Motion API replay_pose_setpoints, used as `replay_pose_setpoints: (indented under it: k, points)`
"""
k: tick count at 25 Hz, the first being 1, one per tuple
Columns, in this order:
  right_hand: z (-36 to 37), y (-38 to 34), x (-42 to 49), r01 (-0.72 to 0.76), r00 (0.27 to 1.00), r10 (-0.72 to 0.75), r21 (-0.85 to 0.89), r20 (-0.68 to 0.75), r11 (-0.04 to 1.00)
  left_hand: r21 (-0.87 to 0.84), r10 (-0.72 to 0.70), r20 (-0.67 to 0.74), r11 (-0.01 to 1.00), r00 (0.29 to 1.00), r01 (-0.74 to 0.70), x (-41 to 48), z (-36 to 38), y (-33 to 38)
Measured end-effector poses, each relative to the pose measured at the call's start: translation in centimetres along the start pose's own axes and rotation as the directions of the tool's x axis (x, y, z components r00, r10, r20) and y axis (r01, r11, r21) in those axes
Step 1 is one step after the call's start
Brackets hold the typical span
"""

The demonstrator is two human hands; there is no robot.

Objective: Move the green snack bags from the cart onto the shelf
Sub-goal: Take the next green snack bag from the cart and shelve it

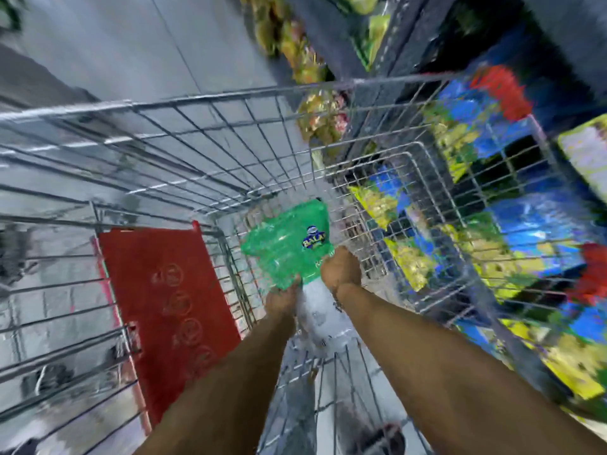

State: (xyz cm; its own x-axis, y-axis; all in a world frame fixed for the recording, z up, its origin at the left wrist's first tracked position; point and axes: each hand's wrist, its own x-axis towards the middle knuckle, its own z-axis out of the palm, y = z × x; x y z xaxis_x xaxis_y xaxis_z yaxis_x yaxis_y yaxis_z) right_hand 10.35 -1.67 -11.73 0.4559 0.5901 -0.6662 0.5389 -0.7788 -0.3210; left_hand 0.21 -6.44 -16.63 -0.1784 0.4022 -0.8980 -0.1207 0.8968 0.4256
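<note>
Green bag: one green snack bag (289,246) is in view, deep inside the wire cart (184,149), near its bottom at the far right corner.
Left hand: the left hand (282,298) reaches down into the cart and touches the bag's near left corner; blur hides the fingers, so I cannot tell whether they are closed on it.
Right hand: the right hand (340,269) grasps the bag's near right edge, knuckles up, fingers curled over the foil.
Other contents: a pale, silvery bag (320,318) lies between the two wrists, just below the green one; whether it is another snack bag's back is unclear.
Red flap: the red seat flap (170,300) stands at the cart's left and is not involved.
Shelf: the shelf (512,205) at the right holds blue, yellow and red packs; no green bag of this kind is clearly seen there through the blur.
Progress: judged as the pick-up stage for this bag, which has not left the cart.
Left to do: lifting it out, carrying it right to the shelf, then checking the cart for more.
</note>
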Motion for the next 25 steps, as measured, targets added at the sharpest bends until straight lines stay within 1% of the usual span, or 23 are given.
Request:
replay_pose_setpoints:
  k: [1,2,4,6,8,10,12,13,14,15,16,17,18,20,22,23,24,25]
  points:
    - [-1.1,-0.3,-1.0,-0.011,0.999,0.013,0.040,-0.040,0.999,0.001,0.122,-0.020,0.993,0.992,-0.122,-1.9,0.7,0.7]
    - [-2.5,-0.4,-2.0,-0.013,0.996,0.022,0.103,-0.088,0.995,0.024,0.185,-0.025,0.983,0.982,-0.185,-3.7,0.7,1.9]
    - [-6.3,-0.6,-4.4,0.059,0.979,-0.007,0.252,-0.202,0.966,0.098,0.346,-0.014,0.934,0.938,-0.343,-8.2,1.8,4.0]
    - [-10.7,-0.2,-7.8,0.197,0.934,-0.054,0.381,-0.354,0.904,0.102,0.550,0.039,0.829,0.834,-0.551,-13.4,3.1,6.0]
    - [-15.8,2.5,-12.5,0.366,0.854,-0.084,0.479,-0.513,0.798,0.028,0.754,0.143,0.644,0.641,-0.764,-21.2,4.8,6.9]
    - [-19.6,5.2,-17.1,0.505,0.759,-0.080,0.507,-0.646,0.699,-0.032,0.853,0.199,0.497,0.482,-0.867,-26.7,6.0,6.7]
    - [-22.9,11.1,-22.3,0.642,0.627,-0.003,0.515,-0.779,0.568,-0.067,0.916,0.310,0.288,0.254,-0.955,-33.7,8.0,3.8]
    - [-24.1,13.5,-24.5,0.697,0.577,0.036,0.516,-0.816,0.498,-0.085,0.925,0.345,0.199,0.159,-0.976,-36.4,9.0,2.4]
    - [-25.3,16.5,-26.6,0.750,0.522,0.082,0.503,-0.849,0.429,-0.097,0.920,0.381,0.145,0.098,-0.985,-39.2,10.3,0.5]
    - [-26.3,19.8,-28.6,0.789,0.476,0.142,0.492,-0.868,0.368,-0.125,0.905,0.422,0.108,0.046,-0.986,-41.9,11.6,-1.9]
    - [-27.4,23.3,-30.6,0.812,0.431,0.211,0.479,-0.877,0.334,-0.158,0.878,0.479,0.090,0.004,-0.983,-44.5,13.2,-4.5]
    - [-28.2,26.1,-32.2,0.823,0.394,0.273,0.469,-0.878,0.321,-0.191,0.846,0.532,0.085,-0.030,-0.978,-46.1,14.6,-6.7]
    - [-29.3,29.4,-33.9,0.835,0.339,0.339,0.447,-0.878,0.320,-0.227,0.797,0.600,0.091,-0.065,-0.970,-48.3,16.4,-9.3]
    - [-31.4,36.0,-37.0,0.864,0.195,0.478,0.380,-0.856,0.329,-0.255,0.659,0.742,0.103,-0.126,-0.961,-52.8,20.3,-14.4]
    - [-33.8,41.6,-39.0,0.857,0.059,0.596,0.347,-0.801,0.381,-0.288,0.519,0.833,0.108,-0.193,-0.951,-56.8,24.4,-18.6]
    - [-35.3,44.1,-39.5,0.836,0.008,0.648,0.360,-0.762,0.414,-0.310,0.450,0.862,0.099,-0.235,-0.946,-58.4,26.6,-20.2]
    - [-36.9,46.6,-39.9,0.801,-0.029,0.686,0.394,-0.727,0.451,-0.321,0.391,0.881,0.076,-0.268,-0.944,-59.8,29.0,-21.9]
    - [-38.4,49.0,-39.7,0.762,-0.055,0.701,0.425,-0.711,0.490,-0.314,0.355,0.894,0.059,-0.274,-0.948,-60.8,31.1,-23.1]
